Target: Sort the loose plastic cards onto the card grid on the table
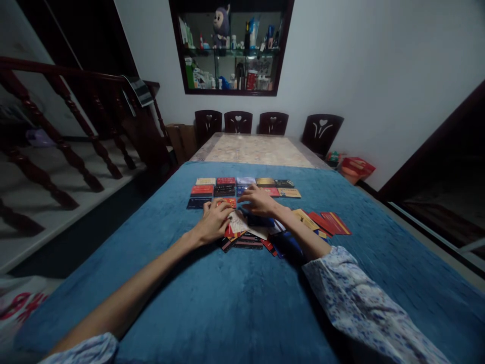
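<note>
My left hand is over the left side of a loose pile of cards, fingers bent and apart. Its fingertips are at an orange-red card in the nearest row, and a cream card lies beside its thumb. My right hand reaches left above the pile with its fingers spread, just short of the laid-out rows. No card shows in its grasp. Beyond both hands, cards form rows, among them a red card, a black card and a dark blue card.
A blue cloth covers the near table. More loose cards, including a red card and a yellow card, fan out at the right. Farther off are a marble-patterned tabletop, several dark chairs and a wall cabinet.
</note>
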Motion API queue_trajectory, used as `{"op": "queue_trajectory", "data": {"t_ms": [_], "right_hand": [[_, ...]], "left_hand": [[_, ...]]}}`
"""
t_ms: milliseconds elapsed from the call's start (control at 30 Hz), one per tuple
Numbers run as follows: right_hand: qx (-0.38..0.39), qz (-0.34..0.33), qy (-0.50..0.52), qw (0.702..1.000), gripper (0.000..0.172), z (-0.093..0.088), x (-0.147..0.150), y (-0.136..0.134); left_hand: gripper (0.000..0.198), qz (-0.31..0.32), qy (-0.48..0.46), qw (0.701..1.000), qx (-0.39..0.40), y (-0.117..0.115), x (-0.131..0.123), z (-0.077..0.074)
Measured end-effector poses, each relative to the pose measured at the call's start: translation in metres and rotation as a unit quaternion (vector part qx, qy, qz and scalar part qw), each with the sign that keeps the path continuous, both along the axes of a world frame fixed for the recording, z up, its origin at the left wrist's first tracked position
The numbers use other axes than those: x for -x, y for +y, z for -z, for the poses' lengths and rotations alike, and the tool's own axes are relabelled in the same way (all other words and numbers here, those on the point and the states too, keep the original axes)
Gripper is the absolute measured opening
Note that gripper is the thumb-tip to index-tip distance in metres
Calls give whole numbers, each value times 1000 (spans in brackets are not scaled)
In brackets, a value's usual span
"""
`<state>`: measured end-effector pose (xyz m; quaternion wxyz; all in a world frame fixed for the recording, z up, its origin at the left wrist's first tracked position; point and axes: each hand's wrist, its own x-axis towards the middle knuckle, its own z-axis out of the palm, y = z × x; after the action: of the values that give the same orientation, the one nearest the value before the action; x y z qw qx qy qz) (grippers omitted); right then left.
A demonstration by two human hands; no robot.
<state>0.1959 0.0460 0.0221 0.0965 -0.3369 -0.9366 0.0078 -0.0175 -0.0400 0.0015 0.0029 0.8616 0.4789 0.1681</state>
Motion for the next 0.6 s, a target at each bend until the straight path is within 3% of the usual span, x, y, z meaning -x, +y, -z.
{"op": "queue_trajectory", "data": {"t_ms": [267,433,600], "right_hand": [[6,-21,20,1000,33,20,-4,-15],[-5,-2,-18,1000,43,24,1,-26],[-11,-22,-30,999,36,27,5,-31]], "left_hand": [[33,37,6,999,1,-25,-3,14],[37,57,46,997,2,-28,-6,8],[34,67,64,996,10,-28,1,1]]}}
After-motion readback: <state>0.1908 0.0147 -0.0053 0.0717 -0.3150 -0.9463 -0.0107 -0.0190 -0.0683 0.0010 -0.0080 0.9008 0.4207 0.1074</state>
